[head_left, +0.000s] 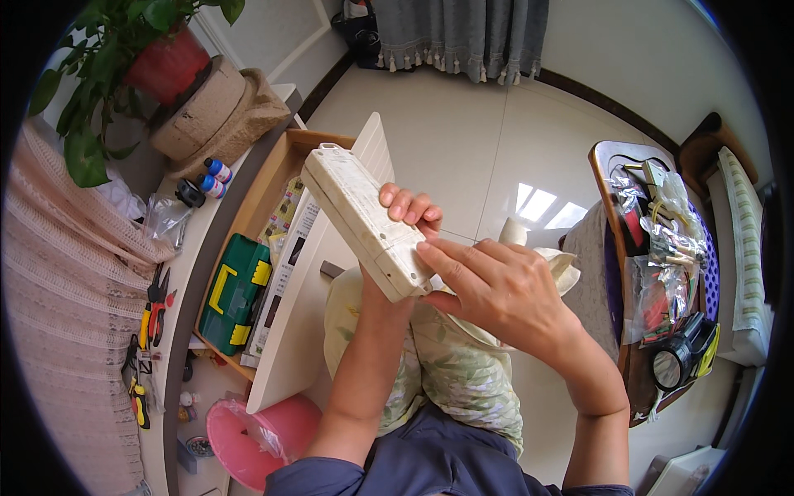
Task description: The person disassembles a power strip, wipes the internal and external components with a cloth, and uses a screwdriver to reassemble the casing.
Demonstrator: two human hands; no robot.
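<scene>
A long off-white plastic box (364, 211), apparently a power strip, is tilted above my lap with a screwed face turned up. Smudges mark its surface, and a small loop sticks out at its far end. My left hand (407, 207) grips it from beneath, fingertips curled over its right edge; the palm is hidden behind it. At the near end, my right hand (500, 289) has its index finger laid on the face and its thumb by the lower corner. A whitish object (556, 266), partly behind my right hand, cannot be made out fully.
At left, an open drawer (248, 211) holds a green toolbox (236, 293) and papers. Pliers (157, 306) and screwdrivers (142, 388) lie on the tabletop near a potted plant (169, 66). A pink bin (240, 442) stands below. Rightward, a stool carries plastic bags (662, 289) and a flashlight (682, 351).
</scene>
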